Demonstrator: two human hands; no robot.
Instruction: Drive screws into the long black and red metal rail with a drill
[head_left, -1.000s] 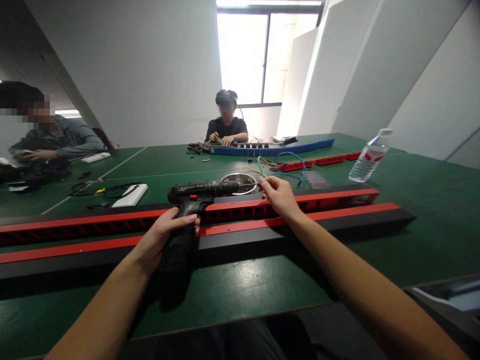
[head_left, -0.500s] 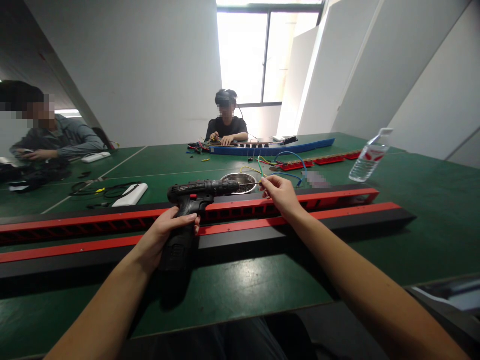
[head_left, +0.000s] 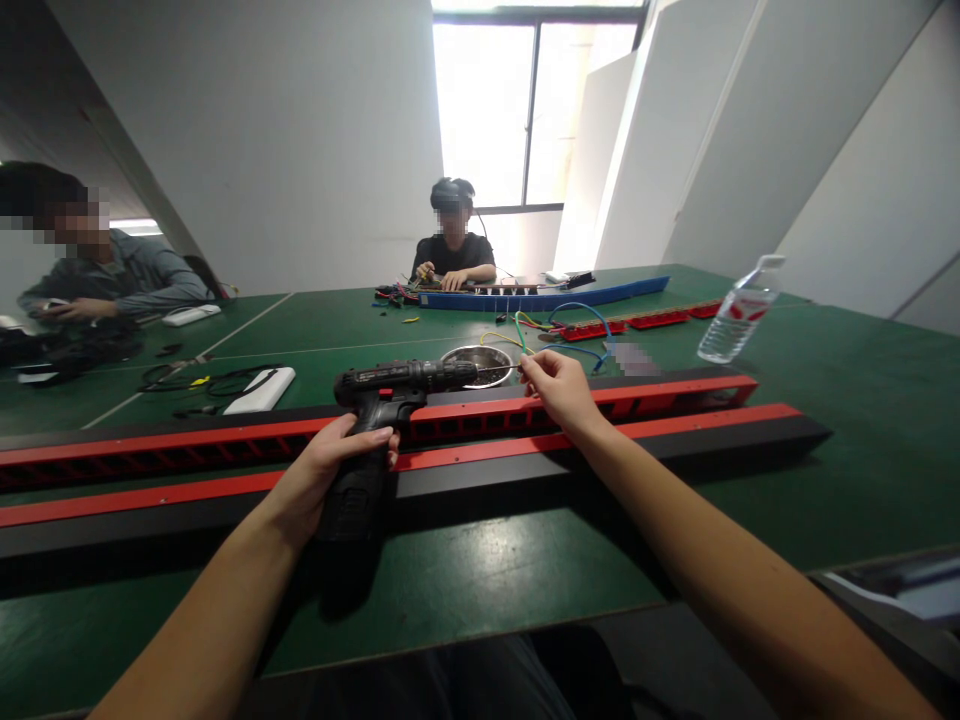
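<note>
My left hand (head_left: 324,462) is wrapped round the handle of a black cordless drill (head_left: 382,385), which points to the right. A long thin bit (head_left: 496,369) sticks out of its chuck. At the far end of this bit, the fingertips of my right hand (head_left: 559,388) are pinched together on its tip; whether a small screw is between them is hidden. Beneath both hands lie two long red and black housings (head_left: 720,424), side by side across the table. A round metal bowl (head_left: 465,352) with small dark parts inside stands just behind the bit.
A plastic water bottle (head_left: 739,312) stands at the right. Wires (head_left: 577,308) and red strips (head_left: 660,320) lie beyond the bowl, with a white power bank (head_left: 261,391) and cable at left. Two other people sit across and at left; a blue housing (head_left: 555,298) lies before one.
</note>
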